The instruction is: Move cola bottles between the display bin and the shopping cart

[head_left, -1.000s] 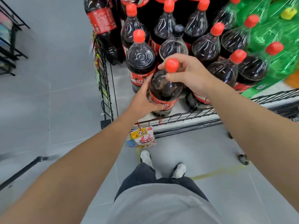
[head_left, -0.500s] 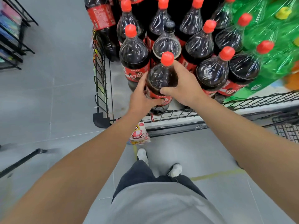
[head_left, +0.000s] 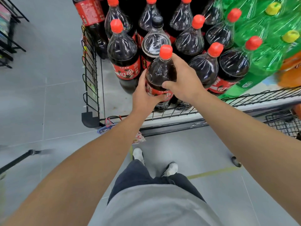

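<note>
A large cola bottle (head_left: 160,70) with a red cap and red label stands upright at the front of the wire display bin (head_left: 171,112). My left hand (head_left: 143,97) grips its lower left side at the label. My right hand (head_left: 184,79) wraps its right shoulder, thumb across the front. Several more cola bottles (head_left: 123,51) stand packed behind and beside it, one with a black cap (head_left: 157,21). A corner of the black wire shopping cart (head_left: 283,123) shows at the right edge.
Green soda bottles (head_left: 263,46) with yellow caps fill the bin's right part. A price tag (head_left: 138,137) hangs below the bin's front rail. A dark rack (head_left: 9,38) stands far left. A black bar (head_left: 17,159) crosses the grey floor at lower left. My feet (head_left: 138,154) are below.
My right hand slid from the cap down onto the bottle's shoulder. The view shifted, and the cart corner has come into sight at the right.
</note>
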A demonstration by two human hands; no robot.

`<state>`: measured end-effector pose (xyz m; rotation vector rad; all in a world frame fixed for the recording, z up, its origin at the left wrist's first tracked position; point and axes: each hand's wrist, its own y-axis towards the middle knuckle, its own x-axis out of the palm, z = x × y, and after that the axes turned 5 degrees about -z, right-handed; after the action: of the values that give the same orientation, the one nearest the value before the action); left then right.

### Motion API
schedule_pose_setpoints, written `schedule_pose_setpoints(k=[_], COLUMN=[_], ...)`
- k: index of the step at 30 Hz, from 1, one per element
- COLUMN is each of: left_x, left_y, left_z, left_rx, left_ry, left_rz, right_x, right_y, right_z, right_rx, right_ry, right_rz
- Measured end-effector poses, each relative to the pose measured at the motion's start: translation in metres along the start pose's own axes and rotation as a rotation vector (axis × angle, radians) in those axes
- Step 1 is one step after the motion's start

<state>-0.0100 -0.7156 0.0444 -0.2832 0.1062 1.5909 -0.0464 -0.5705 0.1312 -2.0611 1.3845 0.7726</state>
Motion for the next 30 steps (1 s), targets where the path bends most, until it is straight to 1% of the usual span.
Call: schedule_pose_setpoints(k=[9, 14, 18, 20, 23, 25, 27, 30], left_x=[-0.004, -0.006, -0.012, -0.015, -0.014, -0.01, -0.004, 0.001], left_y=[-0.001, -0.002, -0.015, -0.031, -0.062, -0.084, -0.106, -0.137], left_z=[0.002, 0.002, 0.012, 0.019, 0.029, 0.035, 0.04, 0.045], left_rx=[-0.018, -0.053, -0.096, -0.094, -0.088, -0.053, -0.033, -0.032], left_ry=[-0.013, 0.043, 0.161, 0.236, 0.393, 0.532, 0.671, 0.807], left_rz=[-0.022, -0.026, 0.049, 0.088, 0.116, 0.117, 0.099, 0.052], right_x=[-0.001, -0.001, -0.004, -0.006, -0.009, -0.012, -0.016, -0.023], right_y=[-0.001, -0.002, -0.018, -0.032, -0.056, -0.072, -0.088, -0.116], right_z=[0.001, -0.004, -0.006, -0.002, 0.01, 0.018, 0.026, 0.034], right_rx=[0.005, 0.012, 0.001, -0.024, -0.107, -0.161, -0.214, -0.27], right_ry=[0.001, -0.02, -0.021, -0.049, -0.14, -0.254, -0.388, -0.582], right_rz=[-0.021, -0.025, 0.079, 0.098, 0.05, 0.001, -0.052, -0.101])
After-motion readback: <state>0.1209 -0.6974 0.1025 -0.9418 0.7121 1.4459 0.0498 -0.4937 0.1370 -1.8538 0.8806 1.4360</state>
